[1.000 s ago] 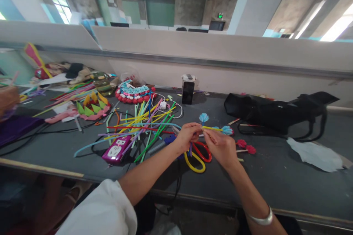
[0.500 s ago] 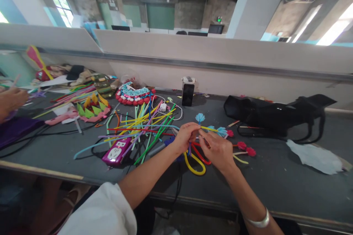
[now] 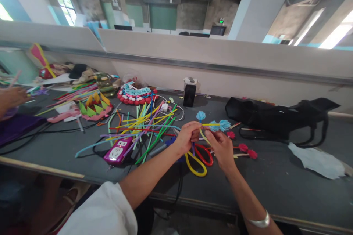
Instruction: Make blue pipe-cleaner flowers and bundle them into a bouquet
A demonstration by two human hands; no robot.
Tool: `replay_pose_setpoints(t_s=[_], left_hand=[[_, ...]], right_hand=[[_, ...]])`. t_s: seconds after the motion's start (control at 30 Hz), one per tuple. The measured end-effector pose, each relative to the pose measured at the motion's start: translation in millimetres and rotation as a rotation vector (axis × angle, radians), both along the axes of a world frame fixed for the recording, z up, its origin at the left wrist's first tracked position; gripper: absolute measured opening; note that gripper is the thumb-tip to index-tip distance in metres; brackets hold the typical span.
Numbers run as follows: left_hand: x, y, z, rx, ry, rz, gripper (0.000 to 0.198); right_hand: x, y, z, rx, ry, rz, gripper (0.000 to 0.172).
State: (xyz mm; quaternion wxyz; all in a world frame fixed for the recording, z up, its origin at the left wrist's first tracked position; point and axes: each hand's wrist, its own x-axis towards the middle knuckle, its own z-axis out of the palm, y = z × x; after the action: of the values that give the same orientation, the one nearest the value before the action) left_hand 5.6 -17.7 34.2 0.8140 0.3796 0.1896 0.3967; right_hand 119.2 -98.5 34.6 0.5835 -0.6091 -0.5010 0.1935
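Observation:
My left hand (image 3: 188, 137) is closed in a pinch on pipe cleaners, among them a yellow one lying across to the right. A blue pipe-cleaner flower (image 3: 200, 116) stands above its fingertips. More blue flowers (image 3: 223, 125) stick out to the right, over my right hand. My right hand (image 3: 221, 148) has thumb and fingers closed around a pale yellow pipe cleaner (image 3: 204, 136) that runs down from the left fingertips. Beneath the hands lie a yellow loop (image 3: 196, 173) and a red loop (image 3: 211, 159); their kind is unclear. Red flowers (image 3: 247, 149) on stems rest beside my right hand.
Loose pipe cleaners (image 3: 143, 128) spread left of my hands, near a purple power strip (image 3: 118, 151). Behind them sits a beaded red-and-blue piece (image 3: 136, 95). A phone (image 3: 189, 95) stands upright at the back. A black bag (image 3: 264, 115) lies right. Another person's hand (image 3: 12, 99) works far left.
My right fingers have drawn back and down from the left fingertips, along the pale yellow pipe cleaner. The blue flowers on the right now sit higher and show more fully.

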Motion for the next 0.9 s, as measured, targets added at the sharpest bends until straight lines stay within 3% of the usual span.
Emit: replay_pose_setpoints(t_s=[0.1,0.17,0.47,0.63,0.73,0.9], left_hand=[[0,-2,-0.9,-0.001,-0.004,-0.055,0.024],[0,-2,-0.8,0.013,0.0,-0.062,0.025],[2,-6,-1.1,0.194,0.129,0.081,0.029],[2,-7,3.1,0.354,0.242,0.174,0.034],[0,-4,4.7,0.355,0.269,0.11,0.036],[-2,-4,6.9,0.311,0.275,-0.051,0.039]], right_hand=[[0,2,-1.7,-0.048,0.227,0.085,0.039],[2,3,-4.8,-0.082,0.26,0.129,0.04],[28,11,-9.9,-0.011,-0.034,0.043,0.024],[29,11,-14.5,0.082,0.002,-0.02,0.025],[33,10,-21.5,0.142,-0.022,0.011,0.024],[49,7,-23.1,0.172,-0.271,-0.004,0.018]])
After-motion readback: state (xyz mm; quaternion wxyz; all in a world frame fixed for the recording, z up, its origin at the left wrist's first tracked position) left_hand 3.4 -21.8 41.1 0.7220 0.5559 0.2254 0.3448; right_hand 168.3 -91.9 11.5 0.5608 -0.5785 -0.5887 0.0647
